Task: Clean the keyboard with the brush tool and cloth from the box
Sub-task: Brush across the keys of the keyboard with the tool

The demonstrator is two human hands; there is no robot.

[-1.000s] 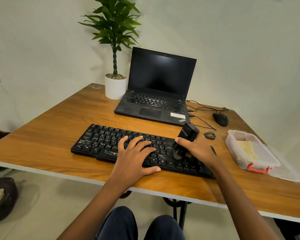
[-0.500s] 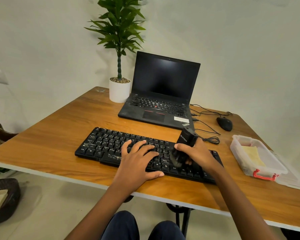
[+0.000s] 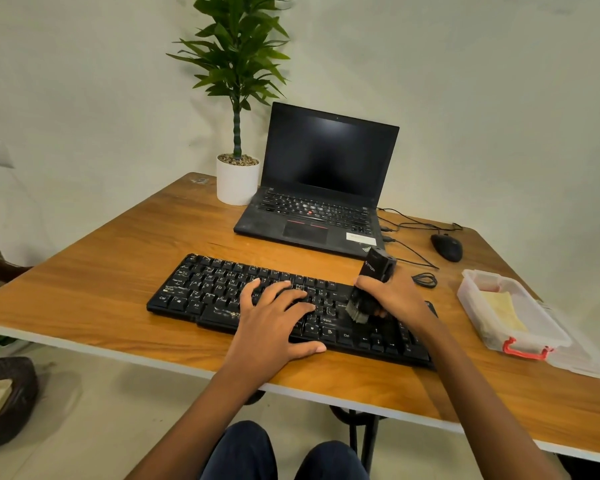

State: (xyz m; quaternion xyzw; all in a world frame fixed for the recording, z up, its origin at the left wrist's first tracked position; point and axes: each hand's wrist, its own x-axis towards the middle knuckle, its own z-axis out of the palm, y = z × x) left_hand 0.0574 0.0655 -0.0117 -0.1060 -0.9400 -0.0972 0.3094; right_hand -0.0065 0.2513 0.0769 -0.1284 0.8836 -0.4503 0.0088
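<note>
A black keyboard (image 3: 215, 289) lies near the front edge of the wooden table (image 3: 94, 271). My left hand (image 3: 274, 320) rests flat on its middle keys, fingers spread, holding nothing. My right hand (image 3: 395, 299) grips a black brush tool (image 3: 376, 268), whose grey bristles (image 3: 357, 311) touch the keys at the keyboard's right part. A clear plastic box (image 3: 541, 327) with a red latch stands at the right and holds a pale yellow cloth (image 3: 501, 308).
A black laptop (image 3: 326, 188) stands open behind the keyboard, with a potted plant (image 3: 238, 174) to its left. A mouse (image 3: 447, 247) and cables (image 3: 425, 280) lie at the back right. The box lid (image 3: 582, 355) lies beside the box. A dark basket (image 3: 4, 403) sits on the floor.
The view has tilted slightly, so everything sits lower in the frame. The brush has shifted a little over the keyboard's right keys. My left hand stays on the keys.
</note>
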